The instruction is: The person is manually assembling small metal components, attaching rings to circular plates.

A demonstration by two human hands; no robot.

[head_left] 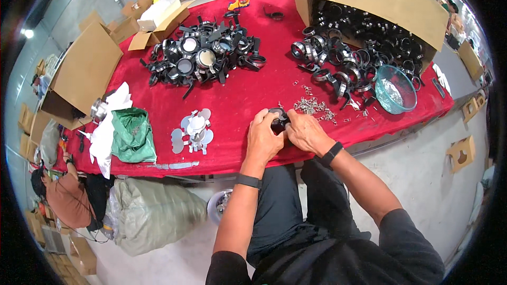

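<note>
My left hand (263, 136) and my right hand (308, 133) meet near the front edge of the red-covered table. Both are closed around a small dark round piece (278, 122) with a black rim, its exact kind partly hidden by the fingers. Just beyond my right hand lies a scatter of small shiny metal clips (312, 106). Left of my hands rests a loose stack of thin grey-white discs (196, 130). Farther back sits a heap of black-and-silver round parts with black handles or straps (206, 58).
At the right, a tipped cardboard box (380, 5) spills black-and-silver rings (343, 68). Beside them stands a clear bluish bowl (395, 92). A green bag (132, 136) lies at the left, and a yellow tape dispenser (240, 2) at the back. Another person (70, 198) is at the far left.
</note>
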